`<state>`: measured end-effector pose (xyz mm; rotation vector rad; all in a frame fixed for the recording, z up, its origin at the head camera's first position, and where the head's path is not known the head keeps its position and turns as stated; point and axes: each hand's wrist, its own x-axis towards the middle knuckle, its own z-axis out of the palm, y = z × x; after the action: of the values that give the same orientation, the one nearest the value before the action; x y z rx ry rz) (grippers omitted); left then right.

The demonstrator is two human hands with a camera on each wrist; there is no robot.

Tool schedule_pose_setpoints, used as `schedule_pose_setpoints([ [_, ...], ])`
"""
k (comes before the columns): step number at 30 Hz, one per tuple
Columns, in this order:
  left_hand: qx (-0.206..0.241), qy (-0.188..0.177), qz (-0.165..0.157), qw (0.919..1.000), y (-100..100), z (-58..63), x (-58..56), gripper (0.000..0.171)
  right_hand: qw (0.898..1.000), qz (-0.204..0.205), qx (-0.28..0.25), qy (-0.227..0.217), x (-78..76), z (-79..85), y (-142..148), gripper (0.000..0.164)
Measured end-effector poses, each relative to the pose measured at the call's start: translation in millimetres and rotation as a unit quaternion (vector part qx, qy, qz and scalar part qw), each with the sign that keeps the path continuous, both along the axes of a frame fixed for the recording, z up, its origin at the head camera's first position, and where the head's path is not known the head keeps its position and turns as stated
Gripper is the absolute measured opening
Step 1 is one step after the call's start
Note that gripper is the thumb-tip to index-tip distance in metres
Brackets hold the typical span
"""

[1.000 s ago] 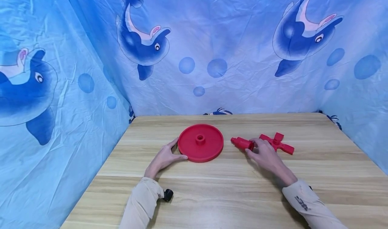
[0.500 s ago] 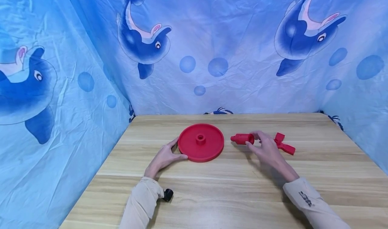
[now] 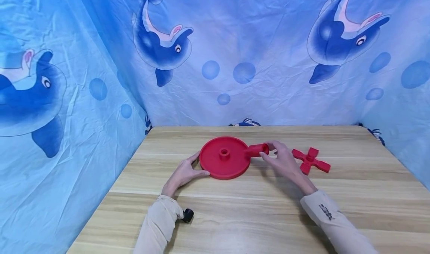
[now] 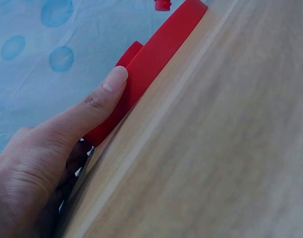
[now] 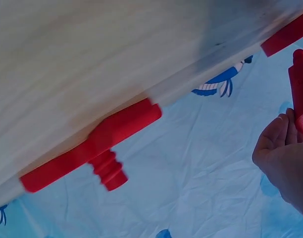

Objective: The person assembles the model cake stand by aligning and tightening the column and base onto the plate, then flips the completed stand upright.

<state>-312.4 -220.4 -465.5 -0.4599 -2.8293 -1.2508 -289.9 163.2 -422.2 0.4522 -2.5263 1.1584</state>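
A shallow round red base (image 3: 215, 167) with a raised rim and a hollow central post lies flat on the table. My left hand (image 3: 183, 174) holds it by the left side of its rim, thumb at the near edge; in the left wrist view the thumb presses against the rim (image 4: 156, 52). In my right hand (image 3: 282, 160), thumb and fingers pinch the wide hollow end of a red bottle-shaped tube (image 3: 256, 150). The tube is tilted almost sideways, its narrow end pointing left and overlapping the base's right rim in the head view. The right wrist view also shows this tube (image 5: 301, 89).
A red four-armed cross piece (image 3: 310, 160) with a short central stem lies on the wooden table (image 3: 228, 213), right of my right hand. Its ridged stem (image 5: 108, 168) shows in the right wrist view. A blue dolphin-print curtain (image 3: 279, 97) hangs along the back and sides.
My right hand has lifted the red tube and carried it left from beside the cross piece to the base's right rim. The left hand keeps its hold on the base.
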Motion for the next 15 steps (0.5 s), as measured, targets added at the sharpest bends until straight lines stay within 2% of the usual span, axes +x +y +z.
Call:
schedule_pose_setpoints([
  [15,0.002,0.004,0.009,1.0,0.5,-3.0,1.9,0.106,0.999,0.031,-0.032,-0.019,-9.5,4.4,-34.8,0.049],
])
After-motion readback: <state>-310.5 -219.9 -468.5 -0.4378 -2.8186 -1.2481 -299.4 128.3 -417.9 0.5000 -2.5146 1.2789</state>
